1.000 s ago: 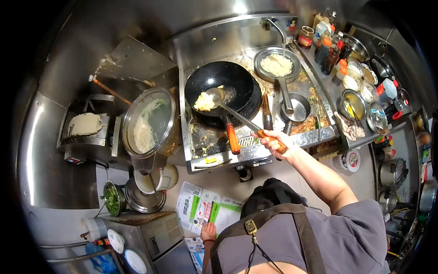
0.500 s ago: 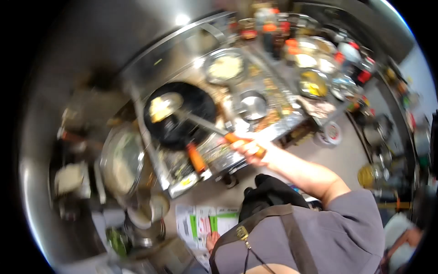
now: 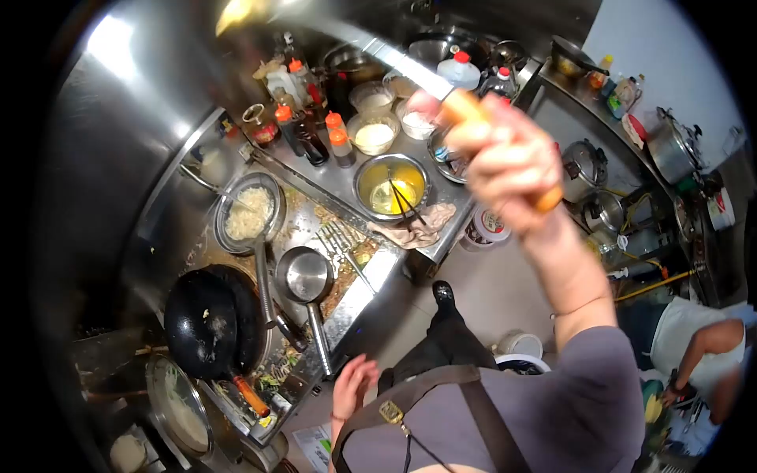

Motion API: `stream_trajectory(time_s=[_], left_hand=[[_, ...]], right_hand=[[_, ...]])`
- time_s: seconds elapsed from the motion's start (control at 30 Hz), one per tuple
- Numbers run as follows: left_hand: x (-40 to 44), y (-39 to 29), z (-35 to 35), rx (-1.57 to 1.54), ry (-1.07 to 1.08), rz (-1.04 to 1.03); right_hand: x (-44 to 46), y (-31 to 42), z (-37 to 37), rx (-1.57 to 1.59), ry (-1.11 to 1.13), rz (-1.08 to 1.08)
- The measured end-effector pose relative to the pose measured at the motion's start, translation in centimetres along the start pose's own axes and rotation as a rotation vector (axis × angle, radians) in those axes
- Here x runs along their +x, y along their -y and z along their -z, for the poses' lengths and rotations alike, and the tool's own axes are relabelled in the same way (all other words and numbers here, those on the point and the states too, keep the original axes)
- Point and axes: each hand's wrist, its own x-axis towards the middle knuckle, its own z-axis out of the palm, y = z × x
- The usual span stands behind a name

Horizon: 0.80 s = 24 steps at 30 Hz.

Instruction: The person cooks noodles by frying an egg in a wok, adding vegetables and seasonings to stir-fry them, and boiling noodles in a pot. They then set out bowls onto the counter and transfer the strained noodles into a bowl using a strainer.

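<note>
Right hand [image 3: 511,162] grasping ladle [image 3: 414,69] by orange handle [image 3: 465,106]; ladle slanting above worktop [image 3: 325,180] toward far left, yellow food [image 3: 239,14] blurring. Probably stiff, head-heavy, food soft, spilling easily; handle offering surest hold. Left hand [image 3: 354,386] hanging loose, holding nothing.

Dressed in grey, brown and black
A short-sleeved purplish-grey shirt [image 3: 572,406] is crossed by broad dark-brown straps [image 3: 490,416]; a small gold-toned rectangular tag [image 3: 390,411] is joined to a thin dark cord [image 3: 430,451]; black trousers [image 3: 438,347] and a black shoe [image 3: 443,294] are worn.
</note>
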Motion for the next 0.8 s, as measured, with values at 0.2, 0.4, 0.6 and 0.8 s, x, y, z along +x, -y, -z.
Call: stream_trajectory(time_s=[0.2,0.4,0.6,0.8], left_hand=[[18.7,-3.8,-12.9,-0.129,-0.067,-0.135],[28.9,-6.7,-16.9,-0.615,-0.282,0.11],[30.6,-6.4,-17.8,-0.372,-0.496,-0.117],[27.5,-5.1,-14.3,-0.473,-0.436,-0.29]], right_hand=[[-1.6,26.5,-0.3,-0.433,-0.2,0.201],[-2.1,49.8,6.0,-0.516,-0.604,0.299],[-0.5,62.4,14.1,-0.605,-0.939,0.222],[1.1,60.8,17.6,-2.553,-1.508,-0.399]])
